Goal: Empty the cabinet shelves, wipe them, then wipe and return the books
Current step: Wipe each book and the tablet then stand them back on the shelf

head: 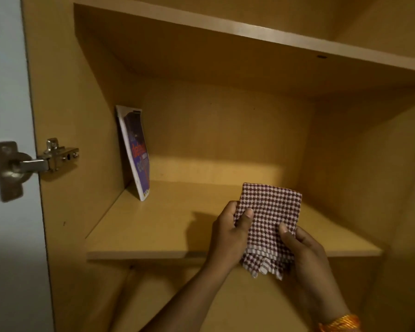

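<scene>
Cabinet shelves of light wood stand open, and one book with a purple cover leans upright against the left wall at the back of the middle shelf. Over the front of that shelf, a folded red-and-white checked cloth is held by both hands: the left hand pinches its left edge, the right hand grips its lower right. An orange bangle circles the right wrist. A metal hinge joins the door at left.

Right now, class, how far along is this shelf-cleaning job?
Looks done: the middle shelf is emptied except for one book leaning against its left wall. In hand: both hands, left and right, hold the folded checked cloth. Left: wiping and returning any remaining books.
</scene>
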Motion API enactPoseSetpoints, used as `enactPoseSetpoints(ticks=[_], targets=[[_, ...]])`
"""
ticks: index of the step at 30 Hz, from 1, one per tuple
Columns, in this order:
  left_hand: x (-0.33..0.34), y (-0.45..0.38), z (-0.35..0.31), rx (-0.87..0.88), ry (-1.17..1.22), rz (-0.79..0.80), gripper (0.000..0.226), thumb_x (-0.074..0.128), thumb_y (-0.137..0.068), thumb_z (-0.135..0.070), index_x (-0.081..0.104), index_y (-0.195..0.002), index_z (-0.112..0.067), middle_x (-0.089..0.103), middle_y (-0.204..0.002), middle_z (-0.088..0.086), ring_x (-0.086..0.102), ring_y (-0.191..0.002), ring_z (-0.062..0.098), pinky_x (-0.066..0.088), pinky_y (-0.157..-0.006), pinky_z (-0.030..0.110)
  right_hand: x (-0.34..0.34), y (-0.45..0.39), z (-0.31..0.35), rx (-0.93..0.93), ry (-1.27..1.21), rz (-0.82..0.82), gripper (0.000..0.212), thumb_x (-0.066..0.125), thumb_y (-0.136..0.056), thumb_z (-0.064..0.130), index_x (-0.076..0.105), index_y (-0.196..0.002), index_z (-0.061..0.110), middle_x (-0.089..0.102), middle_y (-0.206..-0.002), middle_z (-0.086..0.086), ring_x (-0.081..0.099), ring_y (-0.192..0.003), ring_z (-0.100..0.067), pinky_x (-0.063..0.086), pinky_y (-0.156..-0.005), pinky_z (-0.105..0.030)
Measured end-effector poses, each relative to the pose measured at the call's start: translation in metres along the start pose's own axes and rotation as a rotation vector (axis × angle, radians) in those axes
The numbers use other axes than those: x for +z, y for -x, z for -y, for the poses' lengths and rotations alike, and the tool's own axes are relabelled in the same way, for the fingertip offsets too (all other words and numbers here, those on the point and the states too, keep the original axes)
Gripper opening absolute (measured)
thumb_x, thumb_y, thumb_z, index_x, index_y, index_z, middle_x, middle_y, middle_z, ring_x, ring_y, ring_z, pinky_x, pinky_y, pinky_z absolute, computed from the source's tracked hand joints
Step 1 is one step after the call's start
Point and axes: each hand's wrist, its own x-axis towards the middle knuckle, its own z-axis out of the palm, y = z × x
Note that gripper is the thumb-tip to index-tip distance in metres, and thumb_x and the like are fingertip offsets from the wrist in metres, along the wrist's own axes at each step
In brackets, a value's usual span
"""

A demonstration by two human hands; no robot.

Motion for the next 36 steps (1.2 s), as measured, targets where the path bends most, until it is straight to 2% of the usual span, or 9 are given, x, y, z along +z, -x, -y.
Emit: enactPoseSetpoints(ticks=[3,6,9,13,20,23,26,29,36], targets=[[0.026,0.028,-0.007,-0.005,-0.010,0.098,0.034,0.055,-0.087,-0.065,0.061,-0.101,-0.035,0.073,-0.102,-0.007,0.072,-0.094,0.014,0.059,-0.082,0.055,-0.034,0.033,0.001,-0.016,-0.027,-0.079,0.024,0.054,-0.100,0.020,0.069,-0.117,0.012,0.074,-0.114,-0.011,0.070,-0.107,-0.033,0.054,-0.093,-0.054],[0.049,0.052,-0.011,-0.003,-0.025,0.175,0.032,0.056,-0.087,-0.064,0.060,-0.101,-0.036,0.073,-0.101,-0.012,0.071,-0.092,0.009,0.060,-0.080,0.053,-0.063,0.066,0.007,-0.092,0.038,-0.140,0.023,0.056,-0.099,0.017,0.070,-0.116,0.011,0.075,-0.113,-0.010,0.072,-0.104,-0.031,0.057,-0.081,-0.042],[0.077,0.080,-0.018,0.002,-0.010,0.273,0.021,0.058,-0.094,-0.054,0.061,-0.100,-0.034,0.073,-0.100,-0.011,0.071,-0.091,0.009,0.060,-0.080,0.052,-0.093,0.102,0.010,-0.146,0.087,-0.236,0.023,0.057,-0.098,0.015,0.070,-0.116,0.010,0.075,-0.112,-0.010,0.072,-0.102,-0.029,0.058,-0.079,-0.041],[0.113,0.122,-0.024,0.009,-0.012,0.369,0.012,0.055,-0.102,-0.042,0.062,-0.103,-0.033,0.072,-0.100,-0.016,0.069,-0.090,0.003,0.059,-0.079,0.039,-0.128,0.151,0.013,-0.134,0.070,-0.348,0.024,0.054,-0.099,0.011,0.067,-0.117,0.003,0.075,-0.109,-0.013,0.073,-0.096,-0.027,0.060,-0.068,-0.032],[0.187,0.225,-0.035,-0.025,0.007,0.585,0.023,0.055,-0.099,-0.051,0.060,-0.108,-0.030,0.071,-0.104,-0.014,0.068,-0.093,-0.002,0.057,-0.074,0.026,-0.198,0.268,0.017,-0.112,0.070,-0.587,0.023,0.051,-0.102,0.014,0.064,-0.120,0.006,0.074,-0.112,-0.013,0.072,-0.095,-0.027,0.059,-0.074,-0.041],[0.218,0.278,-0.041,-0.090,0.057,0.733,0.031,0.062,-0.093,-0.054,0.060,-0.116,-0.033,0.073,-0.108,-0.014,0.070,-0.096,0.002,0.062,-0.079,0.036,-0.230,0.330,0.017,-0.119,0.048,-0.719,0.023,0.051,-0.102,0.015,0.062,-0.121,0.007,0.072,-0.115,-0.014,0.071,-0.098,-0.028,0.059,-0.071,-0.037],[0.238,0.328,-0.046,-0.145,0.110,0.869,0.040,0.064,-0.085,-0.055,0.058,-0.121,-0.037,0.073,-0.110,-0.011,0.072,-0.100,0.010,0.062,-0.082,0.047,-0.251,0.386,0.016,-0.141,0.042,-0.816,0.023,0.050,-0.103,0.013,0.061,-0.121,0.005,0.072,-0.116,-0.014,0.070,-0.104,-0.030,0.060,-0.081,-0.041],[0.254,0.374,-0.055,-0.142,0.142,0.997,0.042,0.067,-0.081,-0.049,0.056,-0.122,-0.047,0.071,-0.116,-0.012,0.069,-0.107,0.011,0.060,-0.089,0.047,-0.268,0.439,0.013,-0.154,0.060,-0.919,0.023,0.051,-0.103,0.013,0.061,-0.120,0.004,0.072,-0.115,-0.015,0.070,-0.105,-0.031,0.060,-0.083,-0.042],[0.288,0.474,-0.078,-0.164,0.144,1.183,0.058,0.069,-0.083,-0.042,0.050,-0.138,-0.041,0.065,-0.130,-0.008,0.065,-0.116,0.015,0.057,-0.096,0.047,-0.291,0.555,0.008,-0.154,0.124,-1.131,0.025,0.056,-0.101,0.018,0.062,-0.122,0.006,0.072,-0.118,-0.012,0.068,-0.111,-0.032,0.056,-0.094,-0.052]])
